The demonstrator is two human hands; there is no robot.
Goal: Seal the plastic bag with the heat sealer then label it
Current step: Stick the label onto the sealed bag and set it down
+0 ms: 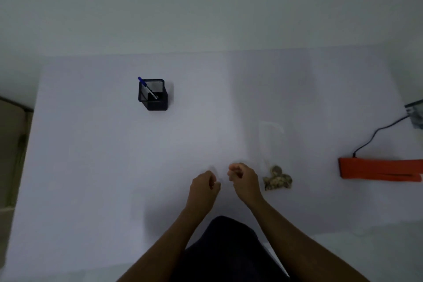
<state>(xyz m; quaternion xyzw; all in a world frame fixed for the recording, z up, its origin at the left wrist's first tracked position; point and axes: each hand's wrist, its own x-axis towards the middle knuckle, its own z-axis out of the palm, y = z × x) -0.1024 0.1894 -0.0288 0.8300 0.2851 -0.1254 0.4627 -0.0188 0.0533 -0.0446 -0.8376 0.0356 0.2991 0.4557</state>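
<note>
A clear plastic bag lies flat on the white table, right of centre, with a clump of small brownish pieces at its near end. My right hand hovers just left of that clump, fingers curled shut with nothing visible in them. My left hand is a short gap to its left, fingers pinched on a small white piece that is too blurred to identify. The orange heat sealer lies shut at the right edge, apart from both hands.
A black mesh pen holder with a blue pen stands at the back left. The sealer's black cord runs to a grey object at the far right edge. My dark-clothed lap sits below the table's near edge.
</note>
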